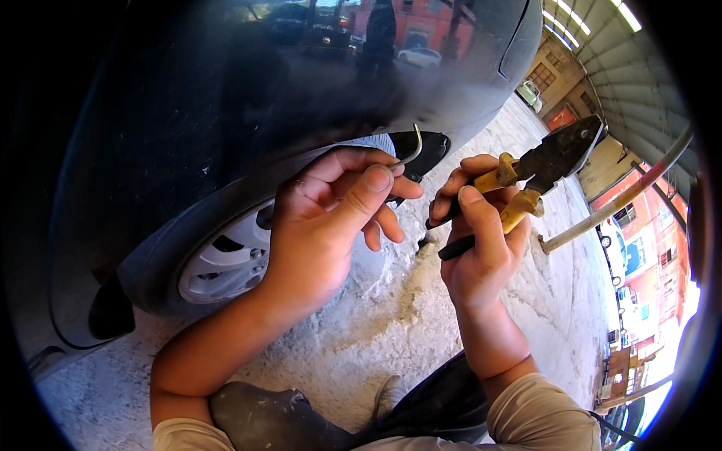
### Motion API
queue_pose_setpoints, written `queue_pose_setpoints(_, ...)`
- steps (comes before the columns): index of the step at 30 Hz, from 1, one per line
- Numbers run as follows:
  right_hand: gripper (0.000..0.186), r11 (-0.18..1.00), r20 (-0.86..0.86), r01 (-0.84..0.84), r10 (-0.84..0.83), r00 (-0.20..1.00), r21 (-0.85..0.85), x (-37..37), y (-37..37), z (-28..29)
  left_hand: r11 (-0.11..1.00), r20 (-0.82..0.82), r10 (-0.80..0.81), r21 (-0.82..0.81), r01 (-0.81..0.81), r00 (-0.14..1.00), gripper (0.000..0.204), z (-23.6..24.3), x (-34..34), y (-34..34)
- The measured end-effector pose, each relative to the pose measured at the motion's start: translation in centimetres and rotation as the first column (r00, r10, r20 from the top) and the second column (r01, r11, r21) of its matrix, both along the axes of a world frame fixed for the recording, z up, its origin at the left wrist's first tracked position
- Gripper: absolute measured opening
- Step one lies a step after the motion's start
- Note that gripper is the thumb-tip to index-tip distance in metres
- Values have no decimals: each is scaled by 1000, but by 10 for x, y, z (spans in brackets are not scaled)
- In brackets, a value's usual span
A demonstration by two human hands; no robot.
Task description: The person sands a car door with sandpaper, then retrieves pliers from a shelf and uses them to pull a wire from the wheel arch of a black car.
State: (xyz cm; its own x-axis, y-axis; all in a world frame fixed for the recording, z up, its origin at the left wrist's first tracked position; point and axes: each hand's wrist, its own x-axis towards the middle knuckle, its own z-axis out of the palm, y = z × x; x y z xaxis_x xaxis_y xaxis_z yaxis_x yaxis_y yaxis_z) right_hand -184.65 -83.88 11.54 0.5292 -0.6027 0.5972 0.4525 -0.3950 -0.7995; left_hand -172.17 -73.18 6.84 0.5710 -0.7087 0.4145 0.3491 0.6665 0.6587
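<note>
Between the thumb and forefinger of my left hand is a short bent metal rod, its hooked end pointing up. The lower part of that rod is hidden behind my fingers. My right hand is wrapped round a pair of pliers with yellow and black handles and dark, worn jaws. The jaws point up and to the right, apart from the rod. Both hands are raised in front of the dark car body, close to the wheel arch.
A wheel with a silver rim stands below the arch, behind my left forearm. Rough pale concrete floor spreads under me. To the right a slanted metal pole rises from the floor. Parked cars and red walls lie farther off.
</note>
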Motion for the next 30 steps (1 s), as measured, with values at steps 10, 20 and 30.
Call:
queue_pose_setpoints(10, 36, 999, -88, -32, 31, 996, -21, -9, 5, -1, 999, -1, 23, -25, -23, 1000, 25, 0, 3, 1)
queue_pose_setpoints(20, 24, 978, -321, 97, -154, 934, -186, -40, 5, 7, 998, 10, 42, -48, -41, 999, 25, -1, 4, -2)
queue_pose_setpoints(30, 15, 762, -496, 36, -456, 739, -646, -63, 17, 37, 995, -12, -5, -99, 4, 1000, 29, -5, 5, -4)
